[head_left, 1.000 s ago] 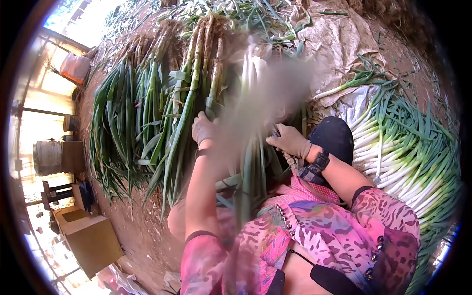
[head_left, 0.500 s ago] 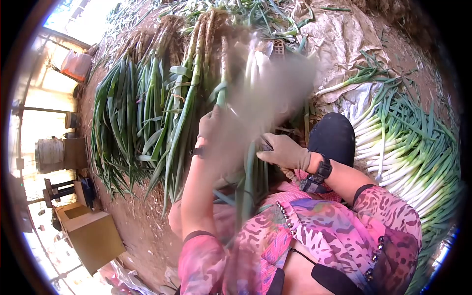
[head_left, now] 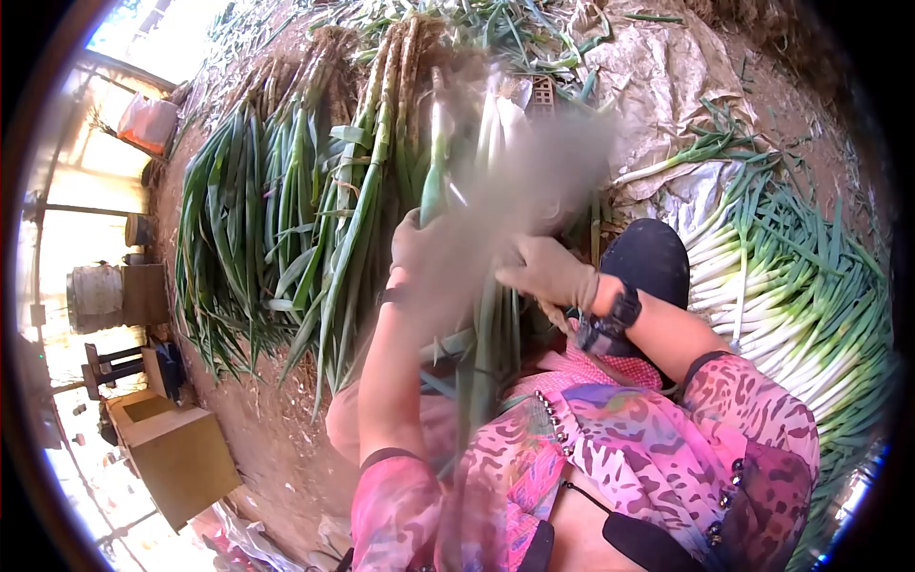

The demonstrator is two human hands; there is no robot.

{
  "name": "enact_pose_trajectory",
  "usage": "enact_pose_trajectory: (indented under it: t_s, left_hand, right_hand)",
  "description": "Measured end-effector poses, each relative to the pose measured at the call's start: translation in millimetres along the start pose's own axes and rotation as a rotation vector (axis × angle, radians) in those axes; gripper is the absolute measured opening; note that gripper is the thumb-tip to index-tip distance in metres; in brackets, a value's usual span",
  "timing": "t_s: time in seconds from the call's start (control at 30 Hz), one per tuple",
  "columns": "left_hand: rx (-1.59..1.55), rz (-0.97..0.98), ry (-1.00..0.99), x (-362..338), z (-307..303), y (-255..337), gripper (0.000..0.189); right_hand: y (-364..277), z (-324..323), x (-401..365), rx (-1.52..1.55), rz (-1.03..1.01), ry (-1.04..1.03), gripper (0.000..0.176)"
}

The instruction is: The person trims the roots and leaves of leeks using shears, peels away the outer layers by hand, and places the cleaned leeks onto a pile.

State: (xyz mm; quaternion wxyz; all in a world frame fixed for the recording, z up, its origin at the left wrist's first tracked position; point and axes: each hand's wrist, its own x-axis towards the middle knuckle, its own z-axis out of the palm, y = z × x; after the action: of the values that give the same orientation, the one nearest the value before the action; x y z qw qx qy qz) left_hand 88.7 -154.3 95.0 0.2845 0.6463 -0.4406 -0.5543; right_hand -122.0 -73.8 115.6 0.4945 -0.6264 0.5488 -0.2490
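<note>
My left hand (head_left: 412, 246), in a tan glove, is closed round a green onion stalk (head_left: 432, 181) that stands upright in front of me. My right hand (head_left: 550, 271), also gloved and with a black watch at the wrist, grips the same stalk's long leaves (head_left: 481, 334) lower down. A blurred patch hides the part of the stalk between the two hands. The leaves trail down across my lap.
Uncleaned green onions (head_left: 286, 200) lie in rows on the dirt to the left. A heap of cleaned white-stemmed onions (head_left: 791, 286) lies on sheeting at the right. A cardboard box (head_left: 176, 458) sits at lower left. My dark knee (head_left: 648, 257) is beside the heap.
My left hand has risen from the pile with a stalk and closed in toward my right hand. The right hand moved slightly up and stays on the leaves.
</note>
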Motion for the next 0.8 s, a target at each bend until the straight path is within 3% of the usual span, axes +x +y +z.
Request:
enact_pose_trajectory:
  t_s: [0.03,0.2,0.27,0.33,0.4,0.43,0.5,0.57,0.63,0.7,0.77,0.8]
  left_hand:
    - [-0.16,-0.04,-0.002,5,-3,-1,0.037]
    - [-0.26,-0.014,-0.06,33,-10,-32,0.043]
    - [-0.19,-0.044,-0.052,43,-9,-41,0.043]
    - [-0.209,-0.085,-0.04,42,-6,-40,0.044]
    - [0.117,0.431,-0.067,35,3,-51,0.044]
    - [0.018,0.265,-0.095,46,4,-64,0.044]
    - [-0.192,-0.072,-0.095,66,8,-86,0.043]
    - [-0.186,-0.055,-0.089,68,17,-101,0.042]
    - [-0.161,-0.043,-0.113,62,23,-104,0.042]
    - [-0.195,-0.018,-0.124,56,32,-107,0.042]
    - [-0.046,-0.073,-0.125,37,40,-95,0.046]
    - [-0.084,-0.018,-0.129,35,45,-107,0.048]
  right_hand:
    - [-5,0,-9,-0.035,0.025,-0.039,0.042]
    - [2,7,-6,-0.126,0.017,-0.021,0.047]
    - [25,15,19,-0.164,-0.052,0.06,0.044]
    - [95,35,82,-0.2,-0.184,0.131,0.045]
    - [87,18,113,-0.19,-0.065,0.112,0.047]
    - [34,-13,112,-0.163,0.118,0.058,0.048]
    - [24,-31,143,-0.295,0.196,0.097,0.052]
    - [31,-42,150,-0.261,0.164,0.092,0.051]
    - [49,-39,161,-0.459,0.02,0.02,0.05]
    - [64,-44,160,-0.454,0.038,0.043,0.049]
    - [51,-57,140,-0.243,0.215,0.163,0.048]
    - [62,-52,145,-0.555,0.033,0.051,0.047]
